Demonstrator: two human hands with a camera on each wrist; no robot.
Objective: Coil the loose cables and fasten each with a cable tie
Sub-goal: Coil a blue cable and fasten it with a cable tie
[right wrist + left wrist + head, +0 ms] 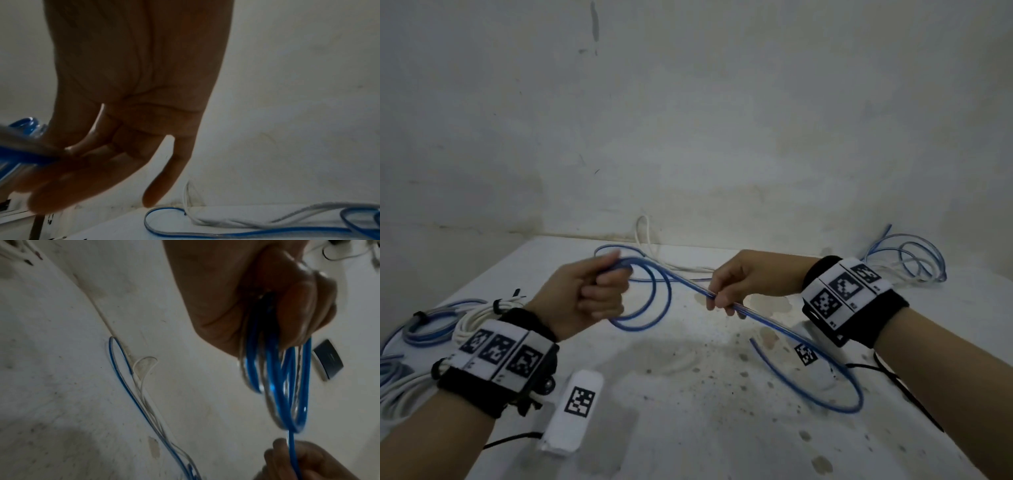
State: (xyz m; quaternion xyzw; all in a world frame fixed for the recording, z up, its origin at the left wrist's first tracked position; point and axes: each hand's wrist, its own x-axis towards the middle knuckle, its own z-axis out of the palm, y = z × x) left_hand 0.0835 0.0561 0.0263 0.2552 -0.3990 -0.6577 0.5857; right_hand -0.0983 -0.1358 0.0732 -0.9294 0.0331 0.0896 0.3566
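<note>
A blue and clear cable (654, 294) hangs in loops above the stained white table (688, 394). My left hand (592, 291) grips the gathered loops in a fist; in the left wrist view the loops (275, 378) dangle from its curled fingers (298, 308). My right hand (736, 284) pinches the same cable (722, 297) further along, thumb and fingers round it. From there the free length arcs down to the table (852, 387). In the right wrist view the cable (24, 155) crosses the fingers (86, 170) at the left.
Tied white and blue coils (465, 322) lie at the left. A loose blue coil (907, 257) sits at the back right, a white cable (654, 253) by the wall. Two white blocks with markers (575, 411) (808, 356) rest near my wrists.
</note>
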